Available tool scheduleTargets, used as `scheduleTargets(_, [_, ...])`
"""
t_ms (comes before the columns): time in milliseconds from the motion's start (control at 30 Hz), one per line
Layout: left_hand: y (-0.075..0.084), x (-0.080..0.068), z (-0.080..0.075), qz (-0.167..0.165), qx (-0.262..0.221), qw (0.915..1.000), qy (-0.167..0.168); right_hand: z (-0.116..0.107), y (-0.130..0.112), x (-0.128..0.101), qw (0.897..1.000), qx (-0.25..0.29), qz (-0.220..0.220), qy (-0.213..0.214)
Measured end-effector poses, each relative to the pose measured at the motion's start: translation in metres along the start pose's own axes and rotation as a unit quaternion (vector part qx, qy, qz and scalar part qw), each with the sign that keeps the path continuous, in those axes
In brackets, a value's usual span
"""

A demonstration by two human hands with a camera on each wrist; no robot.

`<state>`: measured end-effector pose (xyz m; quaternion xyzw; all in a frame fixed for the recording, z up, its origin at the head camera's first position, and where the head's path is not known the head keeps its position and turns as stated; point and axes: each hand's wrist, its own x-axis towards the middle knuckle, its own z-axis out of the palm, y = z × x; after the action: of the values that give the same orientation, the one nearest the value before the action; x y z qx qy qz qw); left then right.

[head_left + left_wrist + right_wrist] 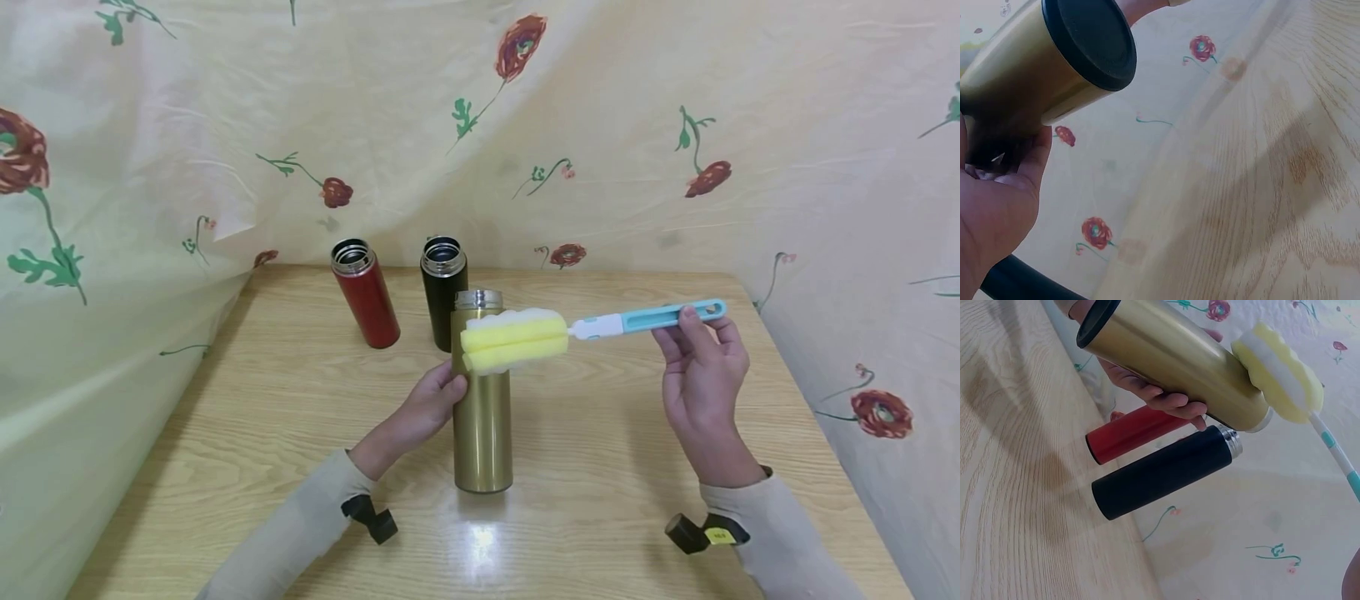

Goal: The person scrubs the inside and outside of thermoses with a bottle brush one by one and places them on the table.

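Three flasks (483, 425), one sponge brush (600, 326), two hands (705, 387), one table (592, 492)

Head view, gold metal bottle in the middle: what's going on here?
A person's left hand grips the gold, cylindrical metal bottle, lifted off the pale wooden table. The right hand holds a yellow-and-white sponge brush by its light-blue handle. The brush's sponge head is outside the bottle, near its silver neck. Farther back, a red cylindrical bottle and a black one stand uncapped.

Gold bottle (483, 442): glossy, metallic. Brush head (517, 343): spongy foam. Black bottle (1163, 472): matt. Table (600, 500): grained wood.
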<state>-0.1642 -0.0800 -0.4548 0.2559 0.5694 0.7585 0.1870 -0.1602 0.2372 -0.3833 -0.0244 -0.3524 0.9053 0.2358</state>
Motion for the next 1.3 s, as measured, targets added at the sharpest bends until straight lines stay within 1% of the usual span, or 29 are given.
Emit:
scheduleTargets(133, [0.002, -0.001, 0.002, -0.020, 0.006, 0.9998, 0.002, 0.001, 0.001, 0.000, 1.000, -0.002, 0.000, 0.007])
scheduleTargets(200, [0.002, -0.001, 0.003, -0.030, -0.002, 0.9995, 0.004, 0.001, 0.001, 0.000, 1.000, -0.005, 0.000, 0.009])
scheduleTargets(267, [0.003, -0.001, 0.003, -0.032, -0.010, 0.9994, 0.002, 0.002, 0.002, 0.000, 1.000, -0.009, 0.000, 0.009])
scheduleTargets(433, [0.006, -0.002, 0.004, -0.016, -0.028, 0.9992, -0.024, 0.001, 0.003, -0.001, 1.000, -0.014, 0.001, 0.013])
scheduleTargets(567, [0.006, -0.004, 0.003, -0.008, -0.044, 0.9983, -0.038, 0.000, 0.002, 0.000, 1.000, -0.011, 0.007, 0.017])
scheduleTargets(667, [0.004, -0.005, 0.001, -0.006, -0.056, 0.9977, -0.037, 0.000, 0.002, 0.000, 1.000, -0.012, 0.009, 0.018])
scheduleTargets(767, [0.001, -0.005, -0.002, -0.008, -0.063, 0.9975, -0.030, 0.001, 0.001, 0.001, 1.000, -0.008, 0.009, 0.016])
scheduleTargets(933, [-0.002, -0.005, -0.003, -0.011, -0.043, 0.9989, -0.018, 0.003, 0.000, 0.004, 1.000, 0.009, 0.008, 0.013])
scheduleTargets(1067, [-0.002, -0.004, -0.003, 0.002, -0.034, 0.9992, -0.023, 0.007, -0.001, 0.006, 1.000, 0.014, 0.005, 0.013])
scheduleTargets(1300, [-0.002, -0.002, -0.003, 0.019, -0.049, 0.9978, -0.039, 0.016, -0.002, 0.010, 1.000, 0.026, -0.006, 0.008])
